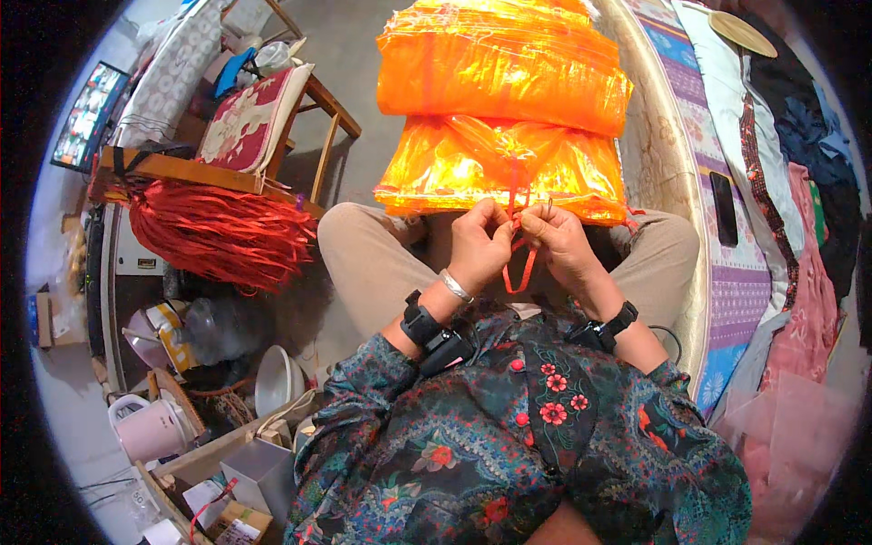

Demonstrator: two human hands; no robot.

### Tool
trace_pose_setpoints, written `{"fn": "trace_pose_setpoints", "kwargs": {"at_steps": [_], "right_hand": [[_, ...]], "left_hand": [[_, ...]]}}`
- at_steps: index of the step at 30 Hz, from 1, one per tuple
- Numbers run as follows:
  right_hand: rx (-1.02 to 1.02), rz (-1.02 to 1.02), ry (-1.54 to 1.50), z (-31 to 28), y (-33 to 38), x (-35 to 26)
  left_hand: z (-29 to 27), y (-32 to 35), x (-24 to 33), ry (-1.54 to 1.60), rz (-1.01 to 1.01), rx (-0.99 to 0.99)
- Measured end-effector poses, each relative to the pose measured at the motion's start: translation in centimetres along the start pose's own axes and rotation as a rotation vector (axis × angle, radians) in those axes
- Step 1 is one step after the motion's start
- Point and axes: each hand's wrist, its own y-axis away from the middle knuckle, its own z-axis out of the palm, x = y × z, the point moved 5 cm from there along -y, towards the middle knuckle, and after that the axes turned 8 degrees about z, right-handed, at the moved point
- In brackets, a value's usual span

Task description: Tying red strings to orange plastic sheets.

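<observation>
A thick stack of shiny orange plastic sheets or bags (500, 168) lies before me, its near edge over my lap. A narrow red ribbon (520, 272) runs up over the near bundle and hangs in a loop between my hands. My left hand (481, 238), with a silver bangle at the wrist, pinches the ribbon at the bundle's near edge. Close beside it, my right hand (556, 241) is also closed on the ribbon, thumb and fingertips together. The fingertips partly hide where the strands cross. Another orange bundle (500, 68) rests farther back on the stack.
To the left, a bunch of red ribbons (218, 232) hangs off a wooden chair (327, 118) with a red cushion. A bed with patterned bedding (740, 304) runs along the right, a dark phone (724, 209) on it. A pink pot (150, 429) and boxes stand lower left.
</observation>
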Motion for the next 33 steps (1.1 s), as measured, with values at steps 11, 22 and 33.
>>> {"fn": "trace_pose_setpoints", "kwargs": {"at_steps": [11,22,33], "right_hand": [[0.075,-0.024,-0.018,0.1,0.5,-0.2],[0.226,-0.077,-0.091,-2.8,-0.7,-0.4],[0.208,0.015,0.110,-1.7,-0.4,-1.7]], "left_hand": [[0.3,0.1,1.5,0.038,0.054,-0.163],[0.8,0.0,-1.8,0.575,-0.301,-0.153],[0.2,-1.7,4.4,-0.471,0.654,-0.221]]}}
